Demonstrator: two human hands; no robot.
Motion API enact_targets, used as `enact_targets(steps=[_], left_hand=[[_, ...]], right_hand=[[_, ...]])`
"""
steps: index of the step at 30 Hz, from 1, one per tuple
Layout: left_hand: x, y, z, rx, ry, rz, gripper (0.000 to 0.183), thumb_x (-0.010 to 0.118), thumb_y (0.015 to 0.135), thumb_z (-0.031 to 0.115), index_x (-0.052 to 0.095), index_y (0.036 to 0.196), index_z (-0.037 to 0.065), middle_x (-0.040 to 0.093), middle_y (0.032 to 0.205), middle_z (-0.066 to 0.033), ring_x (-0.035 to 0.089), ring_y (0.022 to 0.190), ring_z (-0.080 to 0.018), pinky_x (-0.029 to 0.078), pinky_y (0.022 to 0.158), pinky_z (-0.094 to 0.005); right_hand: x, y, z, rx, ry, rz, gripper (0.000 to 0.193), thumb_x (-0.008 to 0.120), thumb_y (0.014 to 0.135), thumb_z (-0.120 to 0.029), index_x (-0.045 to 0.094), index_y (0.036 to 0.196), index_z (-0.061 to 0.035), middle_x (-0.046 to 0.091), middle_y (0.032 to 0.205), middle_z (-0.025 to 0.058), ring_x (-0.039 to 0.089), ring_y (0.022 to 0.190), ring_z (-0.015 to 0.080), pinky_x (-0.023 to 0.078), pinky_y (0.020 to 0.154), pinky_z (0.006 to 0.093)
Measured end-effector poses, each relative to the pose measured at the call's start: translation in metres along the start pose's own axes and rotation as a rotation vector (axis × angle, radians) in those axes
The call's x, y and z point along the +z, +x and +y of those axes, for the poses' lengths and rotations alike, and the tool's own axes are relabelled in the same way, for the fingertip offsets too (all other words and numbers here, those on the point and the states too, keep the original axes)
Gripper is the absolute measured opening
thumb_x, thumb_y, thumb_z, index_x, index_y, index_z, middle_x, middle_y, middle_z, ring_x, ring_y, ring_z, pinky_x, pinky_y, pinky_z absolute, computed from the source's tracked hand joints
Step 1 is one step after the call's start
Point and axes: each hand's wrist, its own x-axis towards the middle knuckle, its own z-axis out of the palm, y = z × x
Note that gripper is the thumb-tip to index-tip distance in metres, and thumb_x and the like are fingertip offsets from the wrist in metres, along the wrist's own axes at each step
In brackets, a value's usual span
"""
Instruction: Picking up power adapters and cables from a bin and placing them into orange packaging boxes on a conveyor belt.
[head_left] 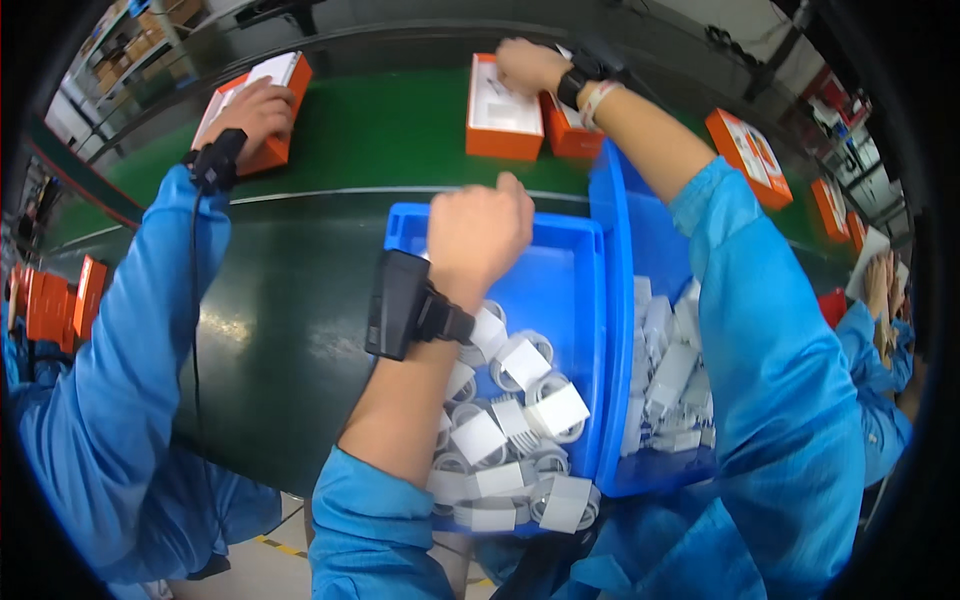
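Observation:
My left hand [480, 235] is closed above a blue bin [597, 330], its fingers curled out of sight, so anything in them is hidden. Below it in the bin lie several coiled white cables [520, 365] with white paper bands. At the far side of the belt, my right hand [530, 68] bends its fingers down over the upper part of an orange box [503, 144] with a white inside. What those fingers hold, if anything, I cannot make out. Under my right wrist stands a second orange box [575, 138], partly covered by it.
Another blue bin [612, 440] holds several small white pieces. A co-worker's hand [258, 118] rests on an orange box [292, 135] at the left. More orange boxes [752, 160] sit along the green belt [385, 130]. A person's hands [880, 290] show at the far right.

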Motion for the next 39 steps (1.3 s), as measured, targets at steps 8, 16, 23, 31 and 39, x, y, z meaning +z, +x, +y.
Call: enact_targets(steps=[8, 16, 23, 31, 39], left_hand=[[0.018, -0.035, -0.051, -0.09, -0.332, 0.026, 0.018, 0.055, 0.089, 0.021, 0.053, 0.093, 0.003, 0.067, 0.069, -0.0207, 0.068, 0.067, -0.0394, 0.054, 0.06, -0.047], [0.0, 0.004, -0.002, -0.235, -0.127, -0.019, 0.019, 0.044, 0.097, 0.015, 0.054, 0.11, 0.005, 0.067, 0.078, -0.0239, 0.065, 0.074, -0.0448, 0.049, 0.068, -0.0549], [0.0, 0.0, -0.007, -0.229, -0.095, -0.009, 0.018, 0.048, 0.092, 0.016, 0.057, 0.105, 0.006, 0.069, 0.077, -0.0244, 0.067, 0.076, -0.0437, 0.052, 0.071, -0.0537], [-0.004, 0.003, -0.007, -0.271, -0.182, 0.039, 0.019, 0.047, 0.093, 0.018, 0.058, 0.102, 0.005, 0.068, 0.077, -0.0245, 0.067, 0.075, -0.0442, 0.052, 0.07, -0.0531], [-0.002, 0.004, -0.008, -0.279, -0.162, 0.023, 0.02, 0.048, 0.093, 0.019, 0.058, 0.101, 0.005, 0.068, 0.077, -0.0248, 0.066, 0.075, -0.0446, 0.052, 0.07, -0.0524]], right_hand=[[-0.173, -0.159, -0.138, -0.934, 0.969, -0.55, 0.02, 0.056, 0.086, -0.012, 0.072, 0.093, -0.0026, 0.07, 0.082, 0.0103, 0.067, 0.069, 0.0224, 0.053, 0.064, 0.0327], [-0.112, -0.236, -0.158, -0.461, 0.718, -0.257, 0.038, 0.062, 0.085, -0.025, 0.065, 0.07, 0.0097, 0.063, 0.065, 0.0236, 0.065, 0.061, 0.04, 0.054, 0.057, 0.0467], [-0.098, -0.238, -0.171, -0.308, 0.68, -0.289, 0.047, 0.069, 0.077, -0.039, 0.064, 0.066, 0.0067, 0.064, 0.064, 0.022, 0.065, 0.06, 0.0394, 0.053, 0.056, 0.0459], [-0.099, -0.237, -0.161, -0.336, 0.374, -0.22, 0.034, 0.073, 0.069, -0.023, 0.067, 0.086, 0.0064, 0.064, 0.089, 0.0181, 0.062, 0.085, 0.0318, 0.053, 0.074, 0.041], [-0.078, -0.24, -0.15, -0.512, 0.395, -0.033, 0.021, 0.067, 0.073, -0.01, 0.067, 0.09, 0.0023, 0.062, 0.096, 0.0126, 0.06, 0.092, 0.0274, 0.053, 0.075, 0.0389]])
